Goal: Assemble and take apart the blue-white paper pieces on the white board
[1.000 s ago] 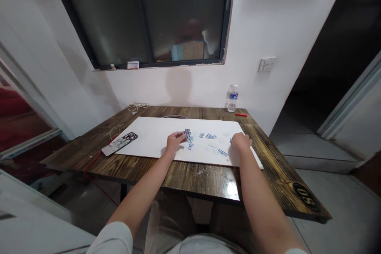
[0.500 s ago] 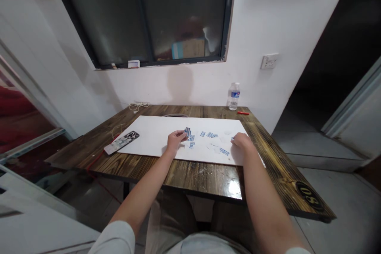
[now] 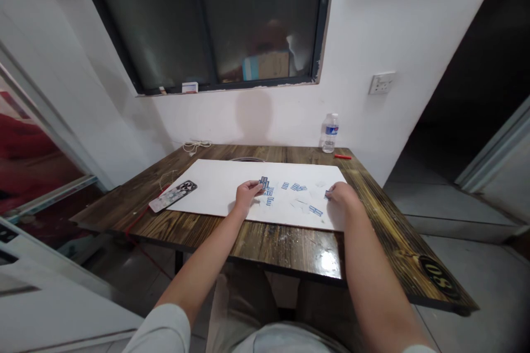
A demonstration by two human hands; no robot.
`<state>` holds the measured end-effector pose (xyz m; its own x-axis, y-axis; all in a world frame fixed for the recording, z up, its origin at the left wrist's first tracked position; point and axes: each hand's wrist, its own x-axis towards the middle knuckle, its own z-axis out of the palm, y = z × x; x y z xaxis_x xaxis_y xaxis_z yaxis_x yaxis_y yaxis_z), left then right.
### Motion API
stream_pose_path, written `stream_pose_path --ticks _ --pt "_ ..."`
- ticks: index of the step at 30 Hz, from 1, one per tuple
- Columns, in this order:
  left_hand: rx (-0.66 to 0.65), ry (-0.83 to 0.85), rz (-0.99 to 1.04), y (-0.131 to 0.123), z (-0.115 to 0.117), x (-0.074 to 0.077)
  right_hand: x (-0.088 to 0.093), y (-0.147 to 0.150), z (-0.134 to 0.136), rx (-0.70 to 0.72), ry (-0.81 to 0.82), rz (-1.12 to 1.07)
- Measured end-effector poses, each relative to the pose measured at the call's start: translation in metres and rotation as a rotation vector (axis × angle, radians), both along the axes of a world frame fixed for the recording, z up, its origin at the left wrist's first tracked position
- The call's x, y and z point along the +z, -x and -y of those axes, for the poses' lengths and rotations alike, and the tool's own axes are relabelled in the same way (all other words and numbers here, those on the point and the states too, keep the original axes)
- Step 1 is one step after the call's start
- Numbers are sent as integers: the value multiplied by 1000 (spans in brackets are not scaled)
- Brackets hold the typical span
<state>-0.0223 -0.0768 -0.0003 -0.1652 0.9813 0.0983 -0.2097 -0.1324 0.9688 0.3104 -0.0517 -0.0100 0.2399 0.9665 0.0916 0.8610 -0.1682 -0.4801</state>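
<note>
A white board (image 3: 219, 187) lies on the dark wooden table (image 3: 161, 226). Near its middle my left hand (image 3: 247, 194) pinches a small dark blue-grey piece (image 3: 264, 181). Just right of that hand lie several blue-outlined pieces (image 3: 270, 200). Further right are a small piece (image 3: 285, 185), a cluster of them (image 3: 297, 187), and a pair (image 3: 315, 210) closer to the board's front edge. At the board's right side my right hand (image 3: 343, 195) has its fingers closed on a small blue piece (image 3: 328, 194), partly hidden by the fingertips.
A phone in a patterned case (image 3: 174, 196) overlaps the board's left edge, beside a red cable (image 3: 138, 223). White cable (image 3: 196, 146) lies at the back left. A water bottle (image 3: 330, 133) and a red pen (image 3: 343, 157) are at the back right.
The view has turned slightly, moving the scene a little to the right. My right hand shows more of the blue piece at its fingertips. My left hand keeps its hold.
</note>
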Motion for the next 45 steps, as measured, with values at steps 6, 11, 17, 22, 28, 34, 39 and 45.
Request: stream_pose_path --ticks 6,11,17,22,28,34,39,45 --pt "5 -8 -2 1 -1 -1 23 22 8 109 -142 -367" --pt "11 -2 12 0 -2 -1 36 76 19 364 -200 -1090" --pt "-6 -13 14 -3 -1 -3 28 141 36 481 -62 -1389" --pt "-53 -18 -12 -4 1 -4 14 163 40 476 -161 -1160" --pt "-97 -9 -3 -7 4 -1 5 162 34 409 -160 -1052" --pt "-138 -19 -39 -9 8 0 -1 164 34 395 -184 -1116" --pt "-156 -19 -41 -8 7 -2 -2 166 35 382 -179 -1147" --pt "-176 -15 -47 -9 7 -2 0 168 36 340 -192 -1236"
